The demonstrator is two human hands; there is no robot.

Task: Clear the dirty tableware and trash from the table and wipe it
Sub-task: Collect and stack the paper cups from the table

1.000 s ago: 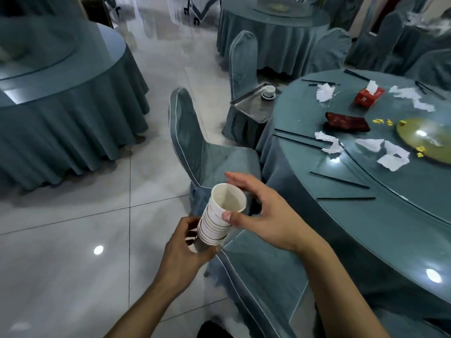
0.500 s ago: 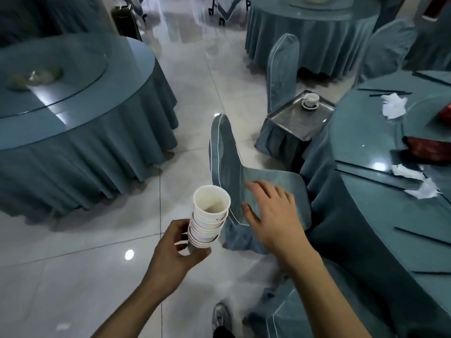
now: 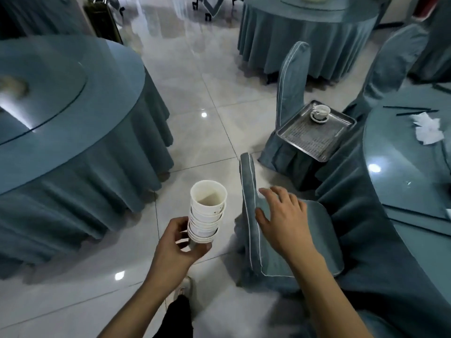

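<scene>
L hand point(image 3: 176, 242) grips cup stack point(image 3: 207, 212) at base; keep upright; R hand point(image 3: 283, 215) relaxed, fingers spread over chair point(image 3: 288, 240); steady stack w/ it.

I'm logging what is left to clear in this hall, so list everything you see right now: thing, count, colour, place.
Stack of paper cups: one stack, white, held in the left hand.
Metal tray: one, silver, on a covered chair seat, centre right.
Teacup on saucer: one, white, at the tray's far corner.
Crumpled napkins: a small pile, white, on the right table.
Chopsticks: dark, on the right table beyond the napkins; count unclear.
Round tables: three, teal cloths, left, far centre, right.
Covered chairs: at least three, teal, around the right table.
Left hand: grips the stack's base.
Right hand: fingers spread, over the near chair.
</scene>
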